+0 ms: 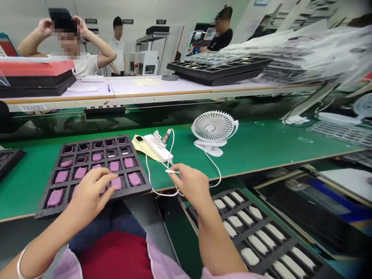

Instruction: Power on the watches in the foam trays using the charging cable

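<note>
My hands are apart from each other. My left hand [88, 190] is above the near part of the black foam tray [48, 212], fingers parted. Its thumb and index fingertips stand at either side of one purple watch case [116, 183] in the near row; I cannot tell whether they touch it. My right hand [194, 184] is to the right of the tray, thumb and fingers pinched on the white cable [169, 171] near its end.

The tray lies at the front edge of the green bench [261, 143] and is divided into five columns and four rows. In the two near rows, the visible cases show purple backs; in the two far rows, most show dark screens.

Just beyond my right hand, a white power strip [165, 154] with plugs inserted lies partly on a yellow sheet [141, 147]. A small dark-faced watch [139, 138] rests on the same sheet. A white fan [213, 127] stands farther right on its base. Below the bench, at lower right, a second compartmented tray [252, 229] carries pale pieces.

Beyond the bench, a raised shelf [128, 87] supports a blue pen [108, 88] and stacked black trays [215, 75]. Behind it, a seated co-worker [85, 66] raises both hands to a dark cap [60, 17].
</note>
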`<state>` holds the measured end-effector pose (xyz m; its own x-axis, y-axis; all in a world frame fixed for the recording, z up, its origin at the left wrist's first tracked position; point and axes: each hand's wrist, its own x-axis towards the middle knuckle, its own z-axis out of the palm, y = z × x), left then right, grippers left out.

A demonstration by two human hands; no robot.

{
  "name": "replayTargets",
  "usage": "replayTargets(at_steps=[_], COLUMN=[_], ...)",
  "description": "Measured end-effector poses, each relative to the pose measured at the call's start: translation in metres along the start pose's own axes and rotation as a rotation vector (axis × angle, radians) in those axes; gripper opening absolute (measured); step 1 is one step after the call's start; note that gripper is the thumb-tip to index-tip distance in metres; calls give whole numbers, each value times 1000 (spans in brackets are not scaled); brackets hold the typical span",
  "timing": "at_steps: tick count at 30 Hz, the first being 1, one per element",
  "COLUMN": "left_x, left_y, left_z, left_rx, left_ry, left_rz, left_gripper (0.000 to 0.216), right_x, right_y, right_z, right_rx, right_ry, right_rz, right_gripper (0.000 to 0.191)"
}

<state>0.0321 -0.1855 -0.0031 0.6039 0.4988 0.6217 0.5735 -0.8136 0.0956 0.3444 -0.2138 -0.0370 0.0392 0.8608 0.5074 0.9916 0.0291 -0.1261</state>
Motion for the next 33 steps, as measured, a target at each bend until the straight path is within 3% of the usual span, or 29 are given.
replayTargets(at_steps=[1,3,7,10,15,17,20,23,25,27,30,33], left_x=[10,29,45,33,10,5,-5,-21,-30,-35,-35,-35], left_y=[4,11,6,-17,-80,-111,-157,-186,-192,-191,-188,-190], left_z=[0,-1,-15,-33,-43,-41,-41,-42,-41,-39,-36,-35], left_rx=[-3,33,62,155,327,332,353,299,157,7,-118,-197], left_ry=[0,19,37,-41,-208,-247,-275,-292,-338,-380,-409,-452], left_rz=[37,130,244,147,-233,-349,-494,-620,-637,-614,-590,-578], left_gripper=[27,36,30,35,39,38,40,39,36,34,35,36], right_x=[-5,-9,8,37,97,122,158,175,171,158,139,134], right_y=[-4,-19,-52,-68,-100,-111,-106,-78,-61,-56,-74,-104], right_z=[-15,-42,-68,-56,2,27,55,62,56,50,53,78], right_rx=[68,162,235,265,280,176,-13,13,127,264,490,634], right_ry=[163,306,283,226,134,83,-14,77,145,125,-23,-155], right_rz=[-168,-431,-653,-721,-885,-874,-636,-459,-451,-518,-613,-603], right_gripper=[15,20,15,18,29,26,23,46,45,32,16,17])
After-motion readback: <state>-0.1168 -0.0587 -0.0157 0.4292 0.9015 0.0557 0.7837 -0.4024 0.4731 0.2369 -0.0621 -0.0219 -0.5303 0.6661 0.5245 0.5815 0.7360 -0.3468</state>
